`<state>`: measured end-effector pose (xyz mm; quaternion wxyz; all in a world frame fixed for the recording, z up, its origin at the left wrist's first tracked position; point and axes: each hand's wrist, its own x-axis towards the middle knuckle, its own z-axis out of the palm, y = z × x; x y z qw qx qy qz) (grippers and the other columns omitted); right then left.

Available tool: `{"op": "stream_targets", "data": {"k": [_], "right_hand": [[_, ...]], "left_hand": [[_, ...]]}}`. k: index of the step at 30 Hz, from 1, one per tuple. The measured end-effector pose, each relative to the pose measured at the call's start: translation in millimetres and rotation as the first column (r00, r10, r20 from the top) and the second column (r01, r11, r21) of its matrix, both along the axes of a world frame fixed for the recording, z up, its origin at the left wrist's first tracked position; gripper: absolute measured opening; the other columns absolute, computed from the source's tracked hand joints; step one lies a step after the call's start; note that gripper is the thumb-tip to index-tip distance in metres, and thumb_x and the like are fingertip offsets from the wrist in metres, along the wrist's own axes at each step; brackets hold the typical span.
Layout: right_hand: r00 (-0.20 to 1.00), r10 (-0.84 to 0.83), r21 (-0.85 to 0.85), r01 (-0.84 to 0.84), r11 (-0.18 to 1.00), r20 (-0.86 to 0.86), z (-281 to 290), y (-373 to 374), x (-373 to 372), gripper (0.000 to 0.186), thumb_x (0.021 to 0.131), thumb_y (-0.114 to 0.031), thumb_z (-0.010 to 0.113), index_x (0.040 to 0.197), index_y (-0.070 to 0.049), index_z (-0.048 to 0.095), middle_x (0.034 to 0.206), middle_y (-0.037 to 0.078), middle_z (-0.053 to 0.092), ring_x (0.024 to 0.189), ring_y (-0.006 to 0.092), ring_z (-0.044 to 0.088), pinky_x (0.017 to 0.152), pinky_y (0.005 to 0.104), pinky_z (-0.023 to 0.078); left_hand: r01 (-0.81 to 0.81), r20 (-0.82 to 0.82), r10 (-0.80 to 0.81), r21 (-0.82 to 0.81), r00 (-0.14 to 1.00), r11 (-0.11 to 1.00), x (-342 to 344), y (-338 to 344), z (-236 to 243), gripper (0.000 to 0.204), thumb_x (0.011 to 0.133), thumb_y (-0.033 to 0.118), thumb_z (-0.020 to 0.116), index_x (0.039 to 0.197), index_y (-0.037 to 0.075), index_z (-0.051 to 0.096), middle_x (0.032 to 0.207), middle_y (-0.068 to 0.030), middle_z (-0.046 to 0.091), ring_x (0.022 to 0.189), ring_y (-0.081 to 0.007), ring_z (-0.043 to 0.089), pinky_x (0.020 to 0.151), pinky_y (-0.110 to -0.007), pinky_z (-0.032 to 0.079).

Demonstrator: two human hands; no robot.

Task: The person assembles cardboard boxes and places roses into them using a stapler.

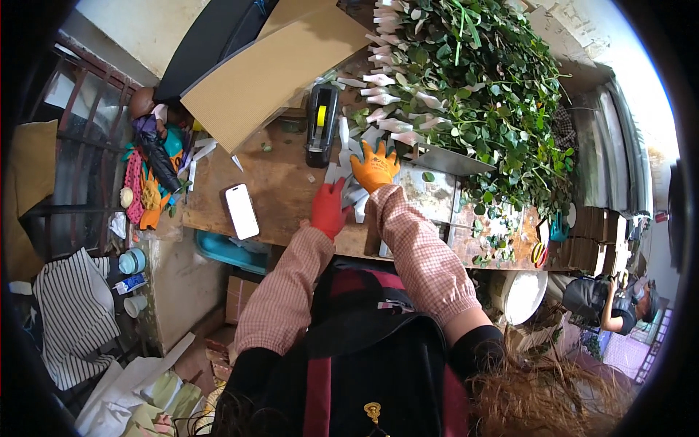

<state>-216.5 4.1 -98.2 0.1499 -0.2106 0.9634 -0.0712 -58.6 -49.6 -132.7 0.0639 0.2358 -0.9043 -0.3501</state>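
Note:
My left hand (330,210), in a red glove, lies low over a heap of pale grey-white sleeves (354,195) on the wooden table. Its fingertips point forward, slightly apart, and touch the edge of the heap. My right hand (375,167), in an orange glove, rests on the same sleeves with its fingers spread. Just beyond it, green leafy stems (480,95) are piled up, with white-pink sleeves (399,125) over their left-hand ends. A black tape dispenser (321,125) with a yellow core stands to the left of my hands. What lies under my palms is hidden.
A white-screened phone (242,211) lies at the left on the table (280,200). A big cardboard sheet (277,73) covers the back left. A flat metal plate (455,160) juts out beside the stems. Scissors (539,254) lie at the right edge. Another person (619,302) is far right.

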Motion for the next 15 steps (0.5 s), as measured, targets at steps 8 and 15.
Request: {"op": "stream_targets", "data": {"k": [8,15], "right_hand": [[0.86,0.426,-0.373,-0.312,0.874,0.279,-29,45,94,0.062,0.088,-0.053,0.062,0.142,-0.023,0.05,0.148,0.022,0.042,0.131,0.049,0.042,0.107,0.0557,0.04],[0.938,0.336,-0.026,-0.339,0.94,-0.081,26,-14,31,0.054,0.088,-0.05,0.06,0.132,-0.018,0.058,0.145,0.018,0.044,0.133,0.0391,0.04,0.101,0.0511,0.04]], "left_hand": [[-0.182,-0.181,0.234,0.263,0.955,0.947,156,18,23,0.078,0.07,0.012,0.082,0.14,0.006,0.048,0.124,-0.0205,0.049,0.11,-0.0392,0.054,0.096,-0.044,0.045],[-0.335,0.017,0.604,0.844,0.796,0.418,236,51,2,0.073,0.081,0.002,0.076,0.143,0.003,0.039,0.136,-0.0118,0.05,0.126,-0.0237,0.049,0.105,-0.037,0.042]]}}
